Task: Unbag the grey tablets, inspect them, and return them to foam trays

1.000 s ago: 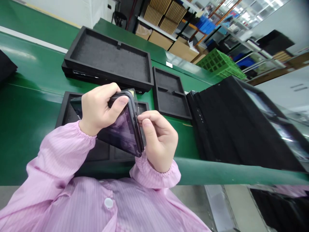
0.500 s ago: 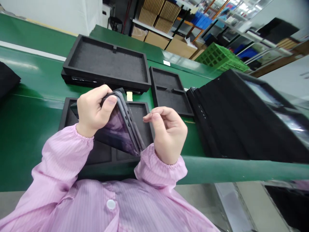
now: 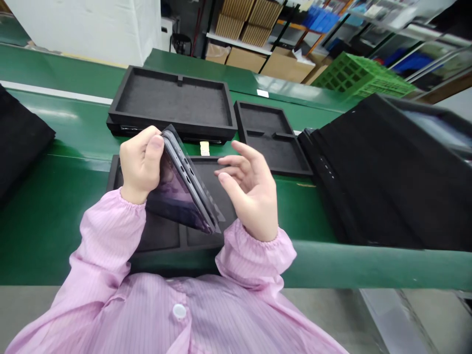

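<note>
My left hand grips a dark flat tablet-like device by its upper edge, holding it tilted on edge with its glossy purple-tinted screen facing me. It hangs just above a black foam tray lying on the green belt in front of me. My right hand hovers a little to the right of the device, fingers spread and loosely curled, holding nothing and not touching it. Pink striped sleeves cover both my arms.
A large black foam tray lies farther back on the green conveyor belt, a smaller compartmented tray to its right. A stack of black material lies at the right, another dark piece at the left. Cardboard boxes and a green crate stand behind.
My right hand let go of the device's edge, drew off to the right and opened its fingers. The left hand keeps hold and has tilted the device more upright.
</note>
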`<state>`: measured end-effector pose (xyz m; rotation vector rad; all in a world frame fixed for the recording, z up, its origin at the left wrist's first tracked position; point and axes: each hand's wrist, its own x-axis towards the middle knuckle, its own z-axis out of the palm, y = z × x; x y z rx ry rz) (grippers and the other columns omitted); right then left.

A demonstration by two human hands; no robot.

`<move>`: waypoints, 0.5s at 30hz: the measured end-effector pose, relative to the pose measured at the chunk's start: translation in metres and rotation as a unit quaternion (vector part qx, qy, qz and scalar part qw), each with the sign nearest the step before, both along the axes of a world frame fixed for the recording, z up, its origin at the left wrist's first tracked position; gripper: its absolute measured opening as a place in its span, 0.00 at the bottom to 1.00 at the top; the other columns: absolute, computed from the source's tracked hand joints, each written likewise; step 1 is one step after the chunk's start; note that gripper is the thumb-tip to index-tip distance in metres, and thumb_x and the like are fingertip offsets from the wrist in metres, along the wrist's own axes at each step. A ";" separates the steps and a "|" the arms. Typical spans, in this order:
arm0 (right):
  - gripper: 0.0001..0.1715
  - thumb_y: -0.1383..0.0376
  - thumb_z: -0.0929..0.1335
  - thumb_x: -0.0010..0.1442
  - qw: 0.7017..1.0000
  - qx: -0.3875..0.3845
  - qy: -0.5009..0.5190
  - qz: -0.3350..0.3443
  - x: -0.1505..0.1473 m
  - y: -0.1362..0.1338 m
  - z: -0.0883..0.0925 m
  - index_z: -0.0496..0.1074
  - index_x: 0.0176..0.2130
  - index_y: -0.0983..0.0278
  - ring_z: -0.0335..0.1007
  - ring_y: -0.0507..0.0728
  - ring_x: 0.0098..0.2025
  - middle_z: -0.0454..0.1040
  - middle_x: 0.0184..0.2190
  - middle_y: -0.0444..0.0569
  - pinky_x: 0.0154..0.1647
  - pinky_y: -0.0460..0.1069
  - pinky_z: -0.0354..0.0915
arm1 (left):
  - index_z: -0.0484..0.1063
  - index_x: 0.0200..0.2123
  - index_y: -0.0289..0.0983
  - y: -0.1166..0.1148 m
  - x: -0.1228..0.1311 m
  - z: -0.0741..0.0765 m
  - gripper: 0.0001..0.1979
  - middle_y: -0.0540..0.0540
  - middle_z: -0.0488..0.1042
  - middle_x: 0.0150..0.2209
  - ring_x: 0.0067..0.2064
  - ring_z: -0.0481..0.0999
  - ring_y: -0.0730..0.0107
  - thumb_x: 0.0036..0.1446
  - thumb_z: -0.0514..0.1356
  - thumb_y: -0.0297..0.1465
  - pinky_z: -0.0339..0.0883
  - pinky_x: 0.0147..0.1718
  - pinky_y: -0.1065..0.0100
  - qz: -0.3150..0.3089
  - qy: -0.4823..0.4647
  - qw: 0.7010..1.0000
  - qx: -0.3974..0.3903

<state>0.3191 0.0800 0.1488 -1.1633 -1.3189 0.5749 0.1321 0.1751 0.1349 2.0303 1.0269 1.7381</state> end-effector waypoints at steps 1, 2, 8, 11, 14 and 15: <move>0.24 0.68 0.70 0.59 1.000 -0.004 0.005 0.028 -0.002 0.000 0.000 0.69 0.55 0.59 0.78 0.53 0.39 0.78 0.43 0.46 0.45 0.51 0.76 | 0.60 0.22 0.38 0.000 0.000 0.000 0.29 0.51 0.56 0.19 0.22 0.56 0.76 0.66 0.47 0.53 0.46 0.22 0.61 -0.005 0.000 1.000 0.000; 0.22 0.66 0.70 0.61 0.998 -0.012 0.006 0.058 -0.003 0.000 0.000 0.70 0.54 0.59 0.78 0.54 0.43 0.78 0.46 0.48 0.49 0.52 0.75 | 0.60 0.22 0.38 0.001 0.000 0.000 0.29 0.51 0.56 0.19 0.22 0.56 0.76 0.66 0.46 0.53 0.47 0.22 0.61 -0.010 0.002 1.000 -0.003; 0.29 0.64 0.72 0.59 0.974 -0.021 -0.003 0.225 -0.018 -0.003 -0.002 0.68 0.59 0.61 0.71 0.60 0.59 0.71 0.59 0.54 0.58 0.56 0.72 | 0.65 0.23 0.38 0.001 0.001 -0.001 0.29 0.51 0.59 0.18 0.20 0.58 0.76 0.66 0.47 0.53 0.48 0.20 0.62 -0.102 -0.022 0.994 -0.004; 0.33 0.65 0.70 0.59 0.965 -0.025 0.012 0.262 -0.028 -0.005 -0.004 0.65 0.62 0.60 0.66 0.61 0.63 0.67 0.63 0.52 0.62 0.58 0.69 | 0.66 0.23 0.38 -0.001 0.004 0.001 0.29 0.51 0.60 0.18 0.19 0.58 0.75 0.65 0.47 0.53 0.47 0.19 0.63 -0.149 -0.030 0.988 -0.020; 0.35 0.67 0.69 0.58 0.965 -0.028 0.027 0.261 -0.034 -0.008 -0.004 0.63 0.63 0.61 0.65 0.61 0.64 0.65 0.64 0.52 0.63 0.59 0.67 | 0.65 0.21 0.39 -0.004 0.005 0.003 0.29 0.51 0.60 0.17 0.19 0.56 0.74 0.64 0.48 0.54 0.48 0.19 0.63 -0.156 -0.037 0.987 -0.034; 0.34 0.68 0.69 0.58 0.966 -0.027 0.029 0.257 -0.036 -0.008 -0.003 0.64 0.63 0.61 0.65 0.62 0.64 0.65 0.64 0.52 0.63 0.59 0.67 | 0.64 0.21 0.39 -0.004 0.006 0.003 0.29 0.51 0.59 0.17 0.19 0.56 0.74 0.64 0.48 0.55 0.48 0.19 0.63 -0.156 -0.039 0.986 -0.036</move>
